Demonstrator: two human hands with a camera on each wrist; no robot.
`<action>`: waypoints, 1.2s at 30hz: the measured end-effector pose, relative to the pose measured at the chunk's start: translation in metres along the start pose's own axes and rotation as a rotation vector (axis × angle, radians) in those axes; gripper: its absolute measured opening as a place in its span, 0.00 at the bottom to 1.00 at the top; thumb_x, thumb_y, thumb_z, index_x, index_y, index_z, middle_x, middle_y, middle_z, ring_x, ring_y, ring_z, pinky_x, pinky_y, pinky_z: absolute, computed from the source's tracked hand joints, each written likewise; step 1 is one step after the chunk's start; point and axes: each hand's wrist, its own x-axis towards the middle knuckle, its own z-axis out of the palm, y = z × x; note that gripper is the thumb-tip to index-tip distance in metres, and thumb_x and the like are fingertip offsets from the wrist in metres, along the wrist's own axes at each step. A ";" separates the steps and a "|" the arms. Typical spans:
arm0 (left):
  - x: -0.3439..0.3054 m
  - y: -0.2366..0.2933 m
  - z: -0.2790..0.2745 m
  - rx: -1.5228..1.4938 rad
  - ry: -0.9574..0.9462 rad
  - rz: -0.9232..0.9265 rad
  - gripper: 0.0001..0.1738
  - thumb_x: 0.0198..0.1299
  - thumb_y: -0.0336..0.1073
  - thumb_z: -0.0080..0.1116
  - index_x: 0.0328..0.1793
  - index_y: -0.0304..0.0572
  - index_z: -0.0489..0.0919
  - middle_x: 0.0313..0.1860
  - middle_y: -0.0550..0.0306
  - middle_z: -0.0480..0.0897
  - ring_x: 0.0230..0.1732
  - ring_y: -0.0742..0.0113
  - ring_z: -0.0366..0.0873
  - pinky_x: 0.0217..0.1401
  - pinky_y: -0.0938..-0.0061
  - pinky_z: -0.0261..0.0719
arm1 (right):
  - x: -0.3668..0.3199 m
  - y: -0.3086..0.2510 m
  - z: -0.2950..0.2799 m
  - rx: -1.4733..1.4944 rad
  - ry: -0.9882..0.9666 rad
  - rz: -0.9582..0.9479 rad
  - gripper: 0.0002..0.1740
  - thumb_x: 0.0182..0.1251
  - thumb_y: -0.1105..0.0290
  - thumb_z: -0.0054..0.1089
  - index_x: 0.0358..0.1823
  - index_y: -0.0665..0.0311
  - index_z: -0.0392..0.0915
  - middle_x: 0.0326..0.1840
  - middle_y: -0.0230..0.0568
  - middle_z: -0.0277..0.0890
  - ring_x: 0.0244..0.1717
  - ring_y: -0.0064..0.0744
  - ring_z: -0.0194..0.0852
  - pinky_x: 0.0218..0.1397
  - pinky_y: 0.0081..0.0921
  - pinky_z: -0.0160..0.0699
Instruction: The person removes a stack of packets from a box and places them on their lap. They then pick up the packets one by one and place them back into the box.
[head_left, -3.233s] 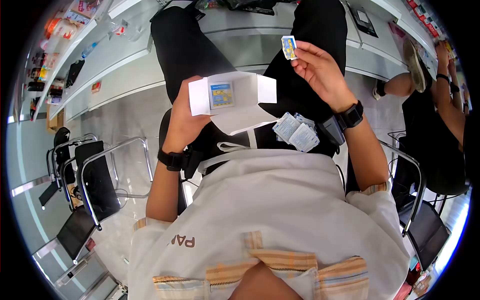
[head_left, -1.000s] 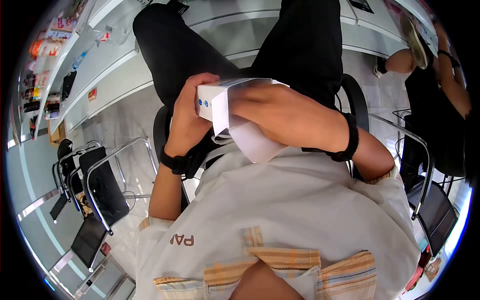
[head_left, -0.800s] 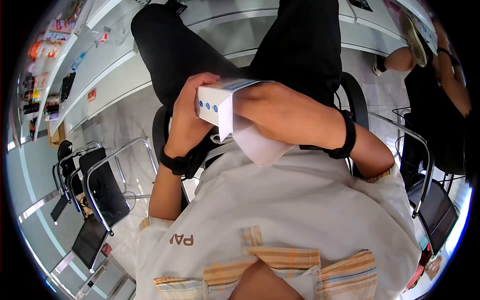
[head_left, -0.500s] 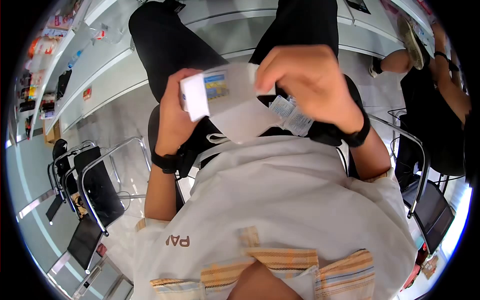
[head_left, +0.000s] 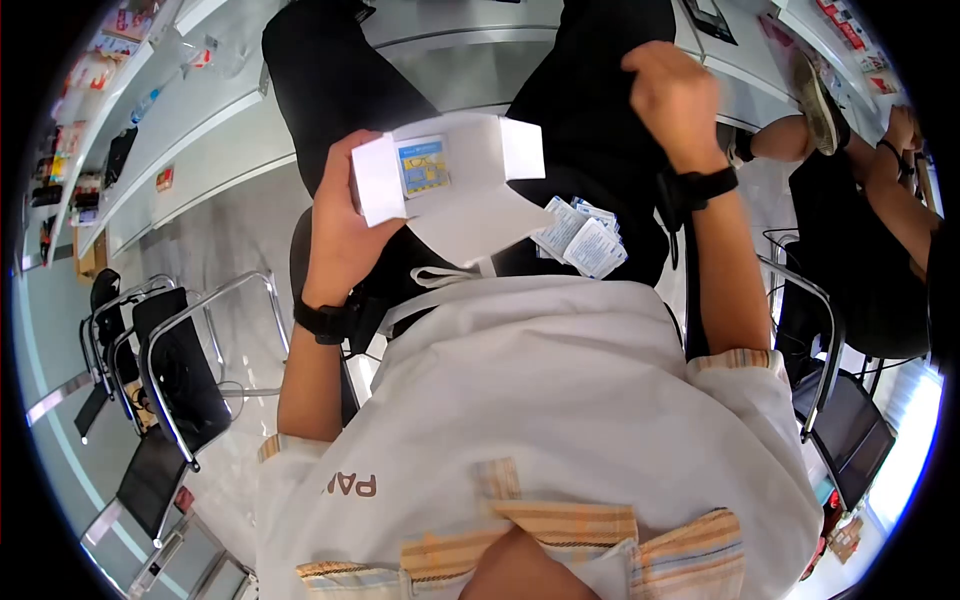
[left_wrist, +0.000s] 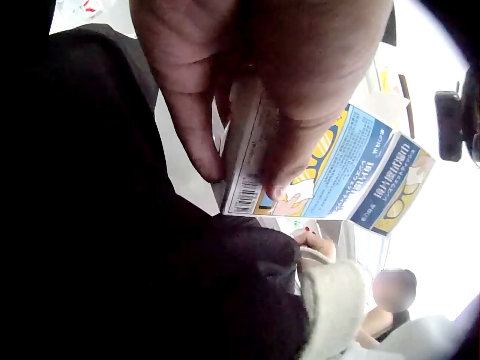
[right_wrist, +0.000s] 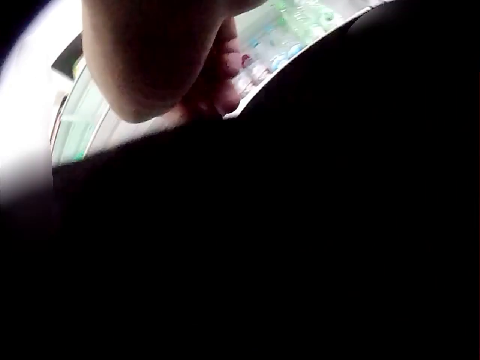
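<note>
My left hand grips an open white carton, its flaps folded out and its mouth facing up at me. Inside against its left side shows a blue and yellow packet. The left wrist view shows the outside of this lens-wipe box, printed with glasses, with thumb and fingers around it. Several white sachets with blue print lie overlapping on my right thigh. My right hand, blurred, is raised over the right knee with fingers curled; whether it holds anything I cannot tell.
White desk shelving runs along the front and left, with bottles and small packages on it. Metal-framed black chairs stand at left. Another person's leg and shoe are close on the right. A dark flat object lies on the front-right desk.
My right hand went from holding a packet to reaching into the carton, then came out and moved up and right. The left hand turned the carton's mouth back toward me.
</note>
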 end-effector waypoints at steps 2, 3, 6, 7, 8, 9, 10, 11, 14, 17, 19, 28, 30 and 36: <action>0.001 0.001 0.001 -0.006 -0.012 0.056 0.39 0.42 0.17 0.68 0.64 0.40 0.66 0.54 0.54 0.76 0.56 0.64 0.76 0.59 0.72 0.74 | 0.003 -0.017 0.006 -0.043 -0.006 -0.048 0.08 0.41 0.80 0.58 0.25 0.58 0.77 0.25 0.33 0.75 0.28 0.36 0.76 0.31 0.30 0.76; 0.001 0.002 0.000 -0.007 -0.020 0.039 0.40 0.41 0.17 0.68 0.64 0.41 0.66 0.54 0.53 0.76 0.56 0.64 0.75 0.60 0.72 0.73 | 0.005 -0.029 0.006 -0.014 -0.046 -0.041 0.09 0.42 0.82 0.55 0.24 0.59 0.77 0.25 0.33 0.76 0.29 0.36 0.77 0.31 0.30 0.77; 0.000 0.000 -0.002 -0.042 -0.019 -0.012 0.40 0.41 0.17 0.69 0.63 0.41 0.66 0.55 0.53 0.76 0.57 0.64 0.75 0.60 0.72 0.73 | 0.002 -0.048 0.013 0.052 -0.091 -0.020 0.10 0.45 0.85 0.52 0.24 0.61 0.77 0.25 0.33 0.76 0.28 0.38 0.77 0.30 0.31 0.77; 0.000 0.000 -0.002 -0.072 -0.012 -0.050 0.40 0.41 0.18 0.70 0.63 0.41 0.66 0.55 0.53 0.76 0.57 0.64 0.75 0.60 0.72 0.73 | 0.000 -0.052 0.015 0.120 -0.095 0.065 0.10 0.46 0.85 0.52 0.24 0.62 0.77 0.25 0.34 0.76 0.28 0.39 0.77 0.30 0.30 0.77; -0.001 0.000 -0.002 -0.074 -0.007 -0.049 0.40 0.41 0.18 0.70 0.63 0.41 0.66 0.55 0.53 0.76 0.57 0.64 0.75 0.60 0.72 0.73 | -0.003 -0.054 0.017 0.189 -0.100 0.149 0.09 0.47 0.86 0.51 0.24 0.63 0.76 0.25 0.35 0.76 0.27 0.40 0.77 0.29 0.30 0.76; 0.000 0.002 -0.001 -0.079 -0.009 -0.029 0.39 0.41 0.19 0.70 0.63 0.40 0.66 0.54 0.54 0.76 0.56 0.64 0.75 0.60 0.72 0.73 | -0.007 -0.052 0.020 0.269 -0.133 0.225 0.10 0.50 0.86 0.50 0.27 0.64 0.78 0.26 0.38 0.78 0.27 0.37 0.78 0.29 0.26 0.75; 0.000 0.002 0.000 -0.085 -0.013 -0.007 0.39 0.42 0.20 0.70 0.63 0.40 0.67 0.54 0.54 0.76 0.56 0.64 0.76 0.60 0.72 0.73 | -0.009 -0.051 0.022 0.268 -0.135 0.222 0.10 0.50 0.86 0.50 0.27 0.64 0.78 0.26 0.38 0.78 0.27 0.37 0.78 0.29 0.26 0.75; 0.000 0.002 0.000 -0.088 -0.011 -0.007 0.39 0.42 0.20 0.70 0.63 0.40 0.67 0.54 0.54 0.76 0.56 0.64 0.76 0.60 0.72 0.73 | -0.011 -0.050 0.022 0.368 -0.175 0.332 0.10 0.52 0.86 0.49 0.28 0.65 0.79 0.27 0.38 0.79 0.28 0.33 0.79 0.30 0.24 0.75; 0.002 0.002 0.003 -0.099 -0.014 0.011 0.38 0.42 0.21 0.71 0.62 0.41 0.67 0.54 0.54 0.77 0.55 0.65 0.76 0.60 0.73 0.72 | -0.012 -0.048 0.025 0.550 -0.233 0.533 0.12 0.57 0.86 0.46 0.29 0.67 0.80 0.28 0.38 0.81 0.28 0.26 0.79 0.32 0.20 0.75; 0.002 0.004 0.004 -0.056 -0.035 -0.022 0.38 0.42 0.22 0.71 0.62 0.41 0.68 0.54 0.54 0.77 0.55 0.65 0.76 0.60 0.73 0.72 | -0.011 -0.050 0.029 0.722 -0.257 0.641 0.13 0.59 0.86 0.43 0.30 0.68 0.80 0.27 0.37 0.81 0.28 0.23 0.79 0.34 0.19 0.76; 0.001 0.002 0.003 -0.046 -0.034 -0.009 0.38 0.42 0.21 0.71 0.62 0.42 0.68 0.53 0.54 0.77 0.55 0.65 0.76 0.60 0.73 0.72 | -0.011 -0.050 0.030 0.809 -0.264 0.660 0.14 0.60 0.86 0.42 0.30 0.69 0.80 0.27 0.36 0.81 0.29 0.22 0.79 0.35 0.18 0.76; -0.002 0.001 0.001 -0.087 -0.006 -0.034 0.40 0.41 0.17 0.68 0.64 0.40 0.66 0.56 0.54 0.75 0.57 0.64 0.75 0.60 0.73 0.73 | -0.014 -0.035 0.020 0.487 -0.206 0.386 0.11 0.55 0.85 0.47 0.31 0.68 0.80 0.29 0.41 0.80 0.28 0.30 0.79 0.34 0.21 0.76; -0.001 0.000 -0.001 -0.074 -0.003 -0.033 0.40 0.41 0.17 0.68 0.64 0.40 0.66 0.56 0.54 0.75 0.57 0.64 0.75 0.61 0.73 0.73 | -0.013 -0.029 0.018 0.368 -0.158 0.299 0.06 0.54 0.81 0.53 0.28 0.64 0.78 0.27 0.41 0.77 0.30 0.44 0.77 0.35 0.32 0.77; -0.001 0.000 -0.002 -0.011 -0.006 -0.005 0.40 0.41 0.18 0.69 0.64 0.41 0.66 0.55 0.54 0.76 0.57 0.64 0.75 0.61 0.72 0.72 | -0.012 -0.032 0.018 0.263 -0.210 0.190 0.05 0.54 0.79 0.56 0.31 0.62 0.79 0.33 0.36 0.78 0.38 0.40 0.77 0.40 0.33 0.79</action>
